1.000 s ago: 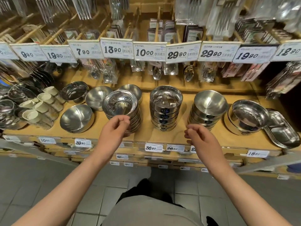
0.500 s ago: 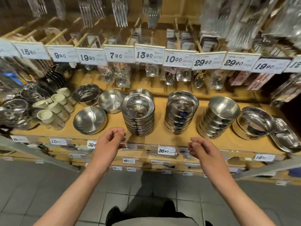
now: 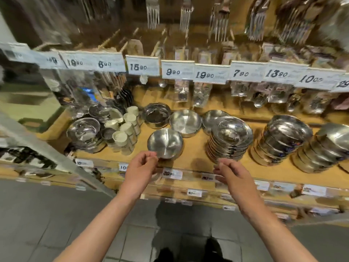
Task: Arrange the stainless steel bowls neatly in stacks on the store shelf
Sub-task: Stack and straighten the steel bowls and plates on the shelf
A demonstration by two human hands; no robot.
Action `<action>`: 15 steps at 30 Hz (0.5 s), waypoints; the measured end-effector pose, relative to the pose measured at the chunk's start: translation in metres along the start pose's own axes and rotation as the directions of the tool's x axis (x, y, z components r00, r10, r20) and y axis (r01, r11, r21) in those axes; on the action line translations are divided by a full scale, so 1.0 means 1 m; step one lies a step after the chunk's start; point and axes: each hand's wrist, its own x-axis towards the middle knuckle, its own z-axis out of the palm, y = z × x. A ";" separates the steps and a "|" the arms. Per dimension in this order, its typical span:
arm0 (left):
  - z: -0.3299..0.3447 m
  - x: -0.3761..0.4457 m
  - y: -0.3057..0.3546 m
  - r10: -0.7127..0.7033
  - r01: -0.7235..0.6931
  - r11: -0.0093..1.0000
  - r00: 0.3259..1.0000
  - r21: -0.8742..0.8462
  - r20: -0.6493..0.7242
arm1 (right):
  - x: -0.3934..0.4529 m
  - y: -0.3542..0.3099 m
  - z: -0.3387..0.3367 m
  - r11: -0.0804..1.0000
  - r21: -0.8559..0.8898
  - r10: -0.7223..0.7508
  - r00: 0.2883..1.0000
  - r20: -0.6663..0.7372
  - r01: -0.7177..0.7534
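Stainless steel bowls stand on the wooden shelf (image 3: 194,157). A single bowl (image 3: 165,144) sits near the front edge, with another loose bowl (image 3: 186,122) and a darker bowl (image 3: 156,115) behind it. To the right are a stack of shallow bowls (image 3: 231,138), a second stack (image 3: 283,140) and a third stack (image 3: 324,148). My left hand (image 3: 143,167) hovers just in front of the single bowl, fingers curled, holding nothing. My right hand (image 3: 232,173) hangs before the first stack, also curled and holding nothing.
White cups (image 3: 124,129) and lidded steel pots (image 3: 84,132) crowd the shelf's left end. Price tags (image 3: 177,71) and hanging packed cutlery (image 3: 219,25) run above. A slanted metal bar (image 3: 47,152) crosses at left. Lower shelf edges with labels (image 3: 194,192) jut out over the tiled floor.
The view has swung left, so the stacks now lie to the right in frame. Both hands stay curled and empty at the shelf's front edge, the left now before the single bowl.
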 end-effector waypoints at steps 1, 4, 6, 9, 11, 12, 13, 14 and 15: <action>-0.004 0.004 -0.003 -0.007 0.007 1.000 1.000 0.012 -0.010 | 0.001 -0.001 0.009 1.000 -0.010 0.012 1.000 0.010 -0.012; -0.009 0.018 -0.011 -0.032 0.032 0.999 0.999 0.027 -0.021 | 0.012 -0.002 0.031 0.998 -0.041 0.047 0.999 0.019 -0.046; -0.009 0.030 -0.015 -0.055 0.056 0.998 0.998 0.027 -0.025 | 0.027 -0.004 0.044 0.997 -0.045 0.065 0.998 0.026 -0.063; -0.010 0.055 -0.019 -0.065 0.070 0.993 0.996 0.092 -0.057 | 0.060 -0.002 0.062 0.995 -0.047 0.089 0.996 0.010 -0.089; -0.008 0.074 -0.025 -0.091 0.103 0.978 0.993 0.181 -0.073 | 0.086 0.003 0.074 0.992 -0.050 0.115 0.993 0.003 -0.115; -0.007 0.082 -0.028 -0.121 0.134 0.968 0.990 0.213 -0.076 | 0.100 0.006 0.080 0.991 -0.055 0.120 0.993 -0.004 -0.120; -0.004 0.089 -0.031 -0.159 0.175 0.956 0.984 0.237 -0.086 | 0.112 0.010 0.085 0.991 -0.073 0.116 0.993 -0.008 -0.116; -0.002 0.095 -0.035 -0.194 0.215 0.940 0.976 0.265 -0.102 | 0.125 0.014 0.091 0.989 -0.100 0.110 0.994 -0.014 -0.111; 0.000 0.100 -0.038 -0.222 0.247 0.923 0.968 0.295 -0.117 | 0.135 0.015 0.097 0.985 -0.129 0.108 0.994 -0.019 -0.110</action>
